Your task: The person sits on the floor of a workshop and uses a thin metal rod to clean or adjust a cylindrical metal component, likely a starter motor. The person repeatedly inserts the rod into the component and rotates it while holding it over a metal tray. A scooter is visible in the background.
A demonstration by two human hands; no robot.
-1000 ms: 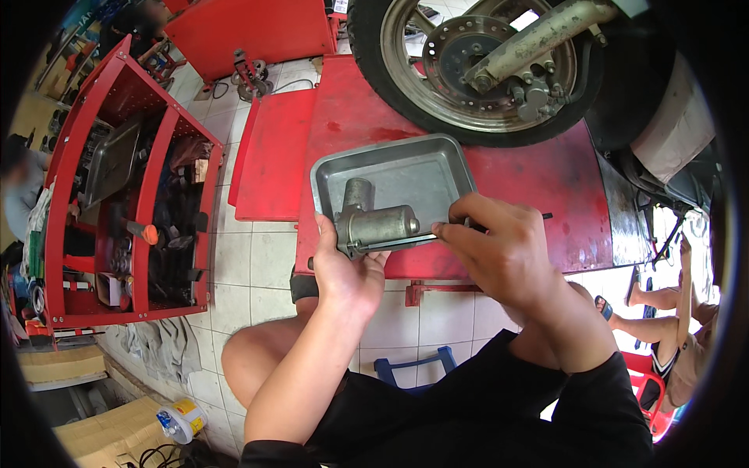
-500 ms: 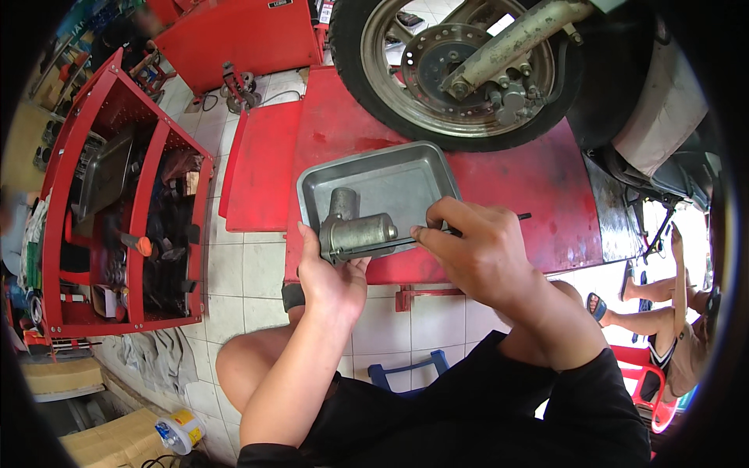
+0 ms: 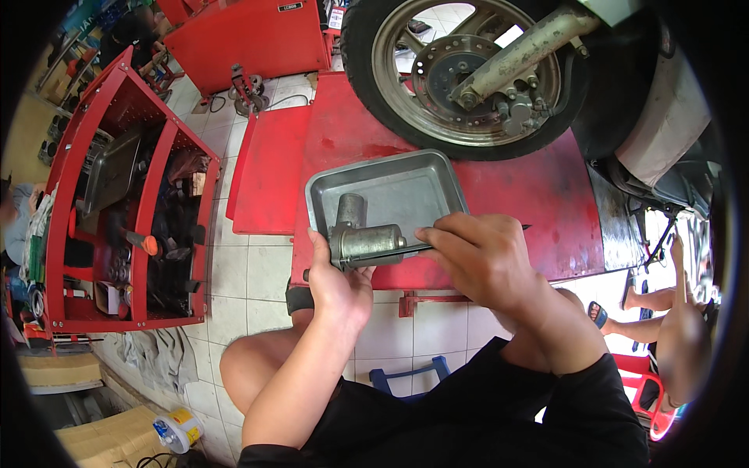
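1. From my remote seat, I see the grey metal housing, two stubby cylinders joined at an angle, just left of the frame's centre, over the lower left part of a metal tray.
2. I have the left hand cupping it from below: thumb up along its left side, the other fingers curled underneath (mostly hidden from me, so I cannot tell whether they are spread).
3. Right of centre, the right hand pinches a slim rod between thumb and forefinger; the rod runs along the housing's lower edge.
4. The tray sits on a red bench across the middle.
5. Farther out, I get a wheel at the top and a red shelf unit at the left.
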